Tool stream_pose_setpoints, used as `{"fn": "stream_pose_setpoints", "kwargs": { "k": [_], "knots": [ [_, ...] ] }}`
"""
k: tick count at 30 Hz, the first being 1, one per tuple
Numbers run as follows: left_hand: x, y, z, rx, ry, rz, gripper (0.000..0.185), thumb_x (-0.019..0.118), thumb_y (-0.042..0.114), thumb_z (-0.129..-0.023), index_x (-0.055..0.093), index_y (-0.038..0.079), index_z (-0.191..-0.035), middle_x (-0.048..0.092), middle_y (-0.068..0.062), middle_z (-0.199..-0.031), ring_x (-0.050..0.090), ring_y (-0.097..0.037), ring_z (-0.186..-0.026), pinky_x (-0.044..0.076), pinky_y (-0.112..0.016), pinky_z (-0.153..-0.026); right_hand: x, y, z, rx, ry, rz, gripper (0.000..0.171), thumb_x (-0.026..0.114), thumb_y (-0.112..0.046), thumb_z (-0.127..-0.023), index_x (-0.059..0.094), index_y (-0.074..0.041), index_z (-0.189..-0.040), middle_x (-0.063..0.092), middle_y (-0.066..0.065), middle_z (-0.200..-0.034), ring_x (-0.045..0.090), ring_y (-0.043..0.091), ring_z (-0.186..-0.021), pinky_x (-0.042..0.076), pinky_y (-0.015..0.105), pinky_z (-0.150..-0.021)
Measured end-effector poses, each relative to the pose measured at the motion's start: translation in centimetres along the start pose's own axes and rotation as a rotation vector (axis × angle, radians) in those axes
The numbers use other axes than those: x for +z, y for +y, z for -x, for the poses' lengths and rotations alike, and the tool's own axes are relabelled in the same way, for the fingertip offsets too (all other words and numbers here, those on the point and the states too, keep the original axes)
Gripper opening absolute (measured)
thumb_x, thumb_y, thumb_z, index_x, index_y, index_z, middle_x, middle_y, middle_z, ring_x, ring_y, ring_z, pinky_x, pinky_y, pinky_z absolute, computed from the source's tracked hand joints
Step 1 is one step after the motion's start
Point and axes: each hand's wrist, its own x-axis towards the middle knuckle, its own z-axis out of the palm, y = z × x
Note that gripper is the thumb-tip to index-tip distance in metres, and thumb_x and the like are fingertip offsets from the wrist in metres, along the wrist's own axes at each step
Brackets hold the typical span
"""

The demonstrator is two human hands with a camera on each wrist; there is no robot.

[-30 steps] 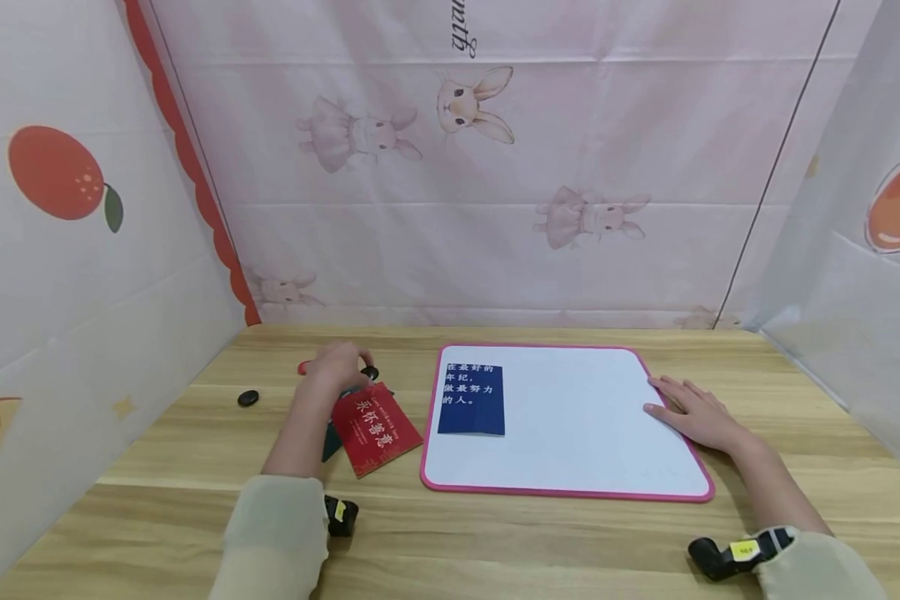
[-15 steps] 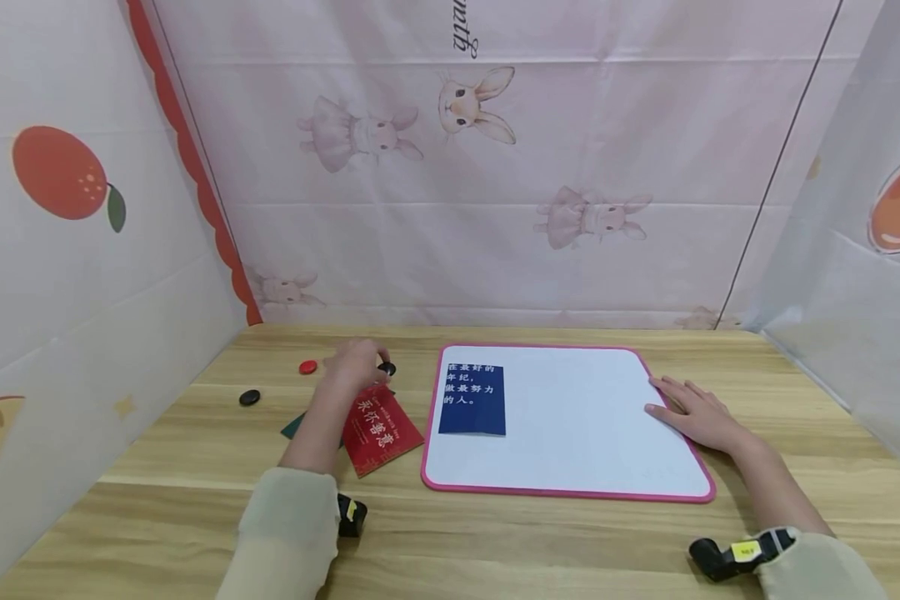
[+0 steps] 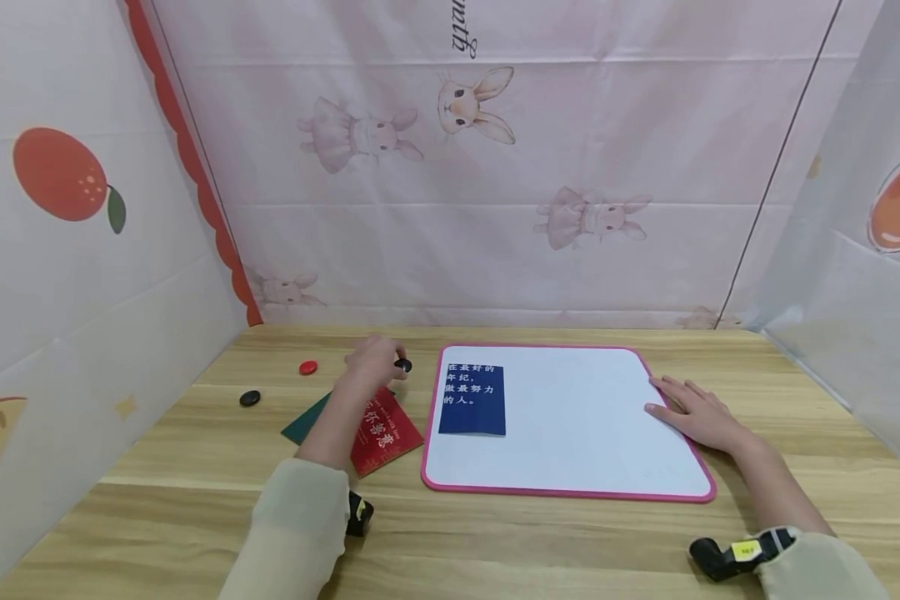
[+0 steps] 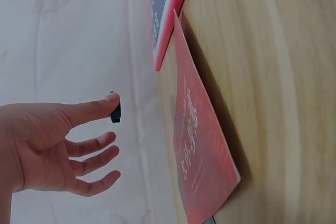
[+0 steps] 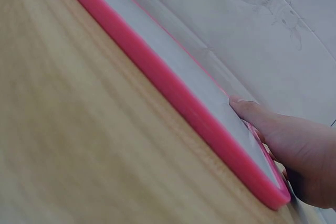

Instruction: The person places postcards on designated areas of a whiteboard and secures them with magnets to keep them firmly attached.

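Near edge: right hand (image 3: 696,411) lies flat, fingers straight, on the right rim of the white, pink-framed rectangular board (image 3: 570,467); best kept pressing there so the board cannot slide.

Mid counter (image 3: 495,542): red printed card (image 3: 381,433) overlaps a dark green card (image 3: 305,419), forearm crossing both.

Further back: left hand (image 3: 373,362) pinches a small round black magnet (image 3: 402,365) between thumb and forefinger, just left of the board's top corner, above the counter. Judgement: carry it low and level, set it flat on the blue printed card (image 3: 472,400).

Hard to read: the thumb's grip in the wrist view; green card mostly covered. Spare black disc (image 3: 250,398) and red disc (image 3: 308,367) lie apart.
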Motion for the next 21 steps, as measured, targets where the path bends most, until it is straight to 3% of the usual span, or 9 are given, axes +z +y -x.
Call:
{"fn": "stream_pose_setpoints", "kwargs": {
  "k": [8, 12, 16, 21],
  "knots": [
    [0.1, 1.1, -0.5, 0.017, 0.003, -0.037, 0.028, 0.071, 0.018, -0.081, 0.066, 0.007, -0.106, 0.054, -0.015, -0.103, 0.048, -0.033, -0.101, 0.036, -0.061, -0.088, 0.0, 0.0, 0.0, -0.002, -0.001, -0.001, 0.072, 0.049, -0.047, -0.091, 0.029, 0.001, -0.140, 0.019, 0.033, -0.141, 0.004, 0.055, -0.126, 0.000, 0.069, -0.094],
    [0.0, 1.7, -1.0, 0.035, 0.003, -0.079, 0.027, 0.072, 0.020, -0.080, 0.066, 0.009, -0.104, 0.055, -0.012, -0.099, 0.050, -0.030, -0.096, 0.044, -0.048, -0.079, 0.0, -0.1, 0.0, -0.004, 0.000, -0.002, 0.071, 0.050, -0.046, -0.091, 0.030, 0.001, -0.140, 0.020, 0.034, -0.140, 0.005, 0.055, -0.126, 0.000, 0.068, -0.094],
    [0.1, 2.4, -1.4, 0.030, -0.006, -0.095, 0.026, 0.073, 0.021, -0.079, 0.067, 0.011, -0.102, 0.056, -0.010, -0.095, 0.050, -0.027, -0.091, 0.044, -0.038, -0.071, -0.1, -0.2, 0.0, -0.001, 0.000, 0.000, 0.071, 0.050, -0.046, -0.091, 0.030, 0.001, -0.140, 0.020, 0.033, -0.140, 0.005, 0.055, -0.126, 0.001, 0.069, -0.094],
    [0.3, 3.2, -1.7, 0.006, -0.018, -0.057, 0.026, 0.073, 0.019, -0.079, 0.067, 0.009, -0.103, 0.057, -0.009, -0.097, 0.047, -0.028, -0.098, 0.042, -0.047, -0.082, -0.1, -0.3, 0.0, 0.007, -0.002, 0.003, 0.072, 0.050, -0.047, -0.090, 0.029, 0.001, -0.140, 0.019, 0.034, -0.140, 0.005, 0.055, -0.126, 0.001, 0.070, -0.092]
  ]
}}
